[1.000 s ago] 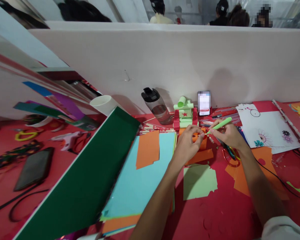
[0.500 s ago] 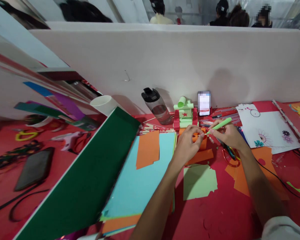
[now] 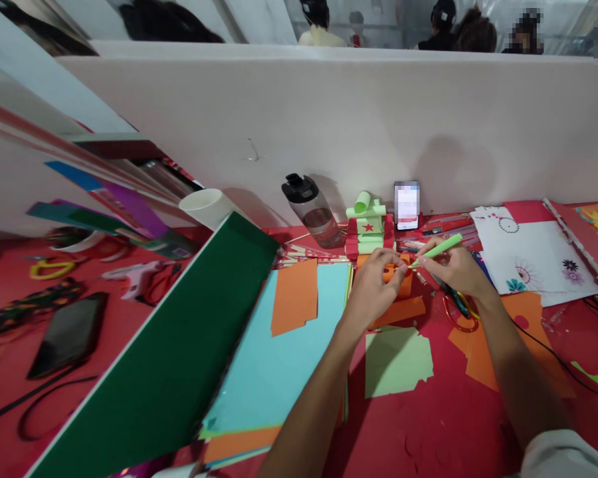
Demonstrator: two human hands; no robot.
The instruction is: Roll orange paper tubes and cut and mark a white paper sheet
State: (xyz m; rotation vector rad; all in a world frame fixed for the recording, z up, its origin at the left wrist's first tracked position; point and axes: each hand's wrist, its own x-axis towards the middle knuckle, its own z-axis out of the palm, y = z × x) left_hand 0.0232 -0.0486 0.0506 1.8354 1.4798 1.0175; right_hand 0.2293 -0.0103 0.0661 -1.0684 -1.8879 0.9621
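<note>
In my right hand (image 3: pixel 451 269) is a light green pen-like tool (image 3: pixel 444 247), its thin tip pointing left. My left hand (image 3: pixel 379 285) is closed, its fingertips pinched together at that tip; a small pale piece seems to be there, too small to make out. Below the fingers lie orange paper pieces (image 3: pixel 401 311), partly hidden by the left hand. Just behind stands a light green and red paper model (image 3: pixel 370 229) with a red star and rolled green paper on top. A torn light green sheet (image 3: pixel 398 365) rests nearer to me.
Left of my forearm are stacked blue sheets (image 3: pixel 259 372) and a long dark green board (image 3: pixel 164 358). A water bottle (image 3: pixel 315 212) and a lit phone (image 3: pixel 407 206) stand at the wall. Scissors (image 3: pixel 461 312) and orange sheets (image 3: pixel 523 338) lie near my right arm, with a black cable (image 3: pixel 553 355).
</note>
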